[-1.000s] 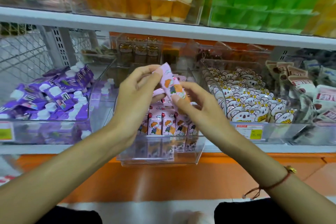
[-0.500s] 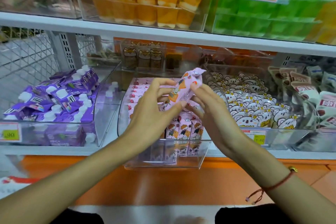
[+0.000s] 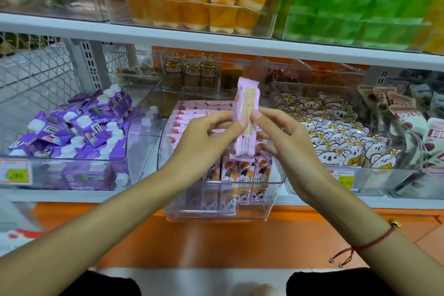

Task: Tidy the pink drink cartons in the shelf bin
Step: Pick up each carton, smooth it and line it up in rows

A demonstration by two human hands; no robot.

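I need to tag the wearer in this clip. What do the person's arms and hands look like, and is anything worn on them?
Both forearms are bare, with no sleeves or gloves in view. The left hand carries no ring, watch or band. The right hand is likewise bare, but its wrist wears a thin red string bracelet with a small gold bead and loose knotted ends. Fingernails look short and unpainted.

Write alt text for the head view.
Both hands, left hand and right hand, hold one pink drink carton upright above the clear shelf bin of matching cartons. Purple cartons fill the bin to its left.
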